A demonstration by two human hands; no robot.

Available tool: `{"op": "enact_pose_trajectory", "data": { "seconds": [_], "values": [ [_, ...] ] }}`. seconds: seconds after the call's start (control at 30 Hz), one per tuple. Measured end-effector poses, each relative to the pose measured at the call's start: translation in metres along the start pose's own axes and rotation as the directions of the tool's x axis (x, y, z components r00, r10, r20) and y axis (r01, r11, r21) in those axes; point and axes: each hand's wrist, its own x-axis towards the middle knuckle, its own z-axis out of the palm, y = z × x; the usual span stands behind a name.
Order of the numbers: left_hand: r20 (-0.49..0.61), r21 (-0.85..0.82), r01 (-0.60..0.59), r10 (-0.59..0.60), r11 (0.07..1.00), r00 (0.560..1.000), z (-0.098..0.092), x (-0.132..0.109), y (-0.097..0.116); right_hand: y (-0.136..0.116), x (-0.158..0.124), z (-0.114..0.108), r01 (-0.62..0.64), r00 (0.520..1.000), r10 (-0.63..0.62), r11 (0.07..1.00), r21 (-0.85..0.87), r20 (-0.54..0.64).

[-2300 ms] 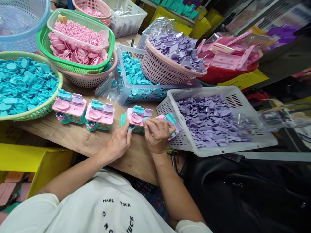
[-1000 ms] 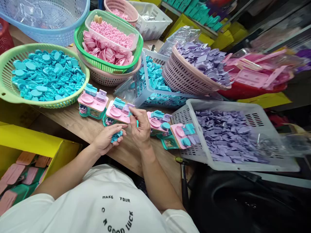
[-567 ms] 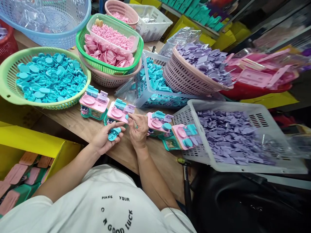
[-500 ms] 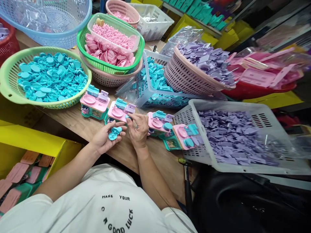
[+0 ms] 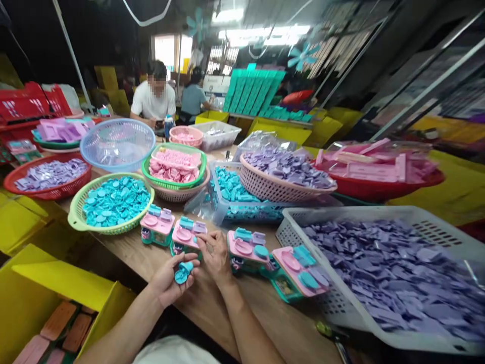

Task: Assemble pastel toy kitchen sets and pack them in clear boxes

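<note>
Blue round plastic pieces [image 5: 183, 273] lie in my left hand [image 5: 170, 280], its palm up and fingers curled around them. My right hand [image 5: 215, 257] is at the second toy from the left, a pink-topped toy [image 5: 184, 234], with thumb and index finger pinched at its top over a small blue piece. To the left is another pink and teal toy [image 5: 157, 226]. Right of my hands stand a toy with a blue round piece on top [image 5: 244, 247] and a tilted one [image 5: 299, 271]. Each top carries blue and purple parts.
Blue round pieces fill a green basket [image 5: 76, 207]. A white crate [image 5: 379, 328] of purple parts is at the right, near a green-and-black tool [image 5: 329, 332]. Beyond are a pink basket [image 5: 280, 189] and a red basin [image 5: 379, 189]. A person [image 5: 153, 96] sits across the table.
The head view has tilted up, bringing the room and people into sight. The blue pieces have shifted in my left palm. My right hand stays at the second toy.
</note>
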Motion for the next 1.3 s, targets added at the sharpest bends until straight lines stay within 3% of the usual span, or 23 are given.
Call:
{"op": "enact_pose_trajectory", "data": {
  "seconds": [0.1,0.33,0.53,0.7,0.83,0.93,1.13,1.3],
  "values": [
    [-0.097,0.0,-0.04,0.039,0.999,0.994,-0.004,-0.003,0.003,-0.001,0.006,-0.005,0.048,0.998,-0.045,0.997,-0.059,0.048],
    [-0.167,-0.043,-0.23,0.22,0.972,0.961,-0.021,-0.014,0.024,-0.014,0.017,-0.008,0.095,0.986,-0.064,0.976,-0.197,0.156],
    [-0.172,-0.001,-0.279,0.275,0.96,0.946,-0.027,-0.012,0.018,-0.002,0.009,-0.003,0.0,0.997,0.004,0.998,-0.056,0.078],
    [-0.201,0.229,-0.428,0.473,0.874,0.858,-0.037,0.009,0.011,0.005,0.004,0.014,-0.021,1.0,0.022,0.996,0.088,-0.012],
    [-0.121,0.308,-0.4,0.453,0.863,0.883,-0.042,0.032,0.012,0.005,0.001,0.025,-0.131,0.99,0.139,0.968,0.213,-0.021],
    [-0.078,0.393,-0.394,0.457,0.831,0.886,-0.047,0.047,0.007,0.005,-0.009,0.024,-0.186,0.969,0.217,0.954,0.234,-0.114],
    [-0.055,0.57,-0.416,0.538,0.709,0.841,-0.056,0.061,-0.007,0.005,-0.022,0.013,-0.217,0.952,0.261,0.943,0.251,-0.159],
    [-0.131,0.367,-0.325,0.394,0.871,0.91,-0.045,0.033,-0.005,-0.003,-0.012,0.008,-0.176,0.968,0.206,0.964,0.2,-0.144]
  ]
}}
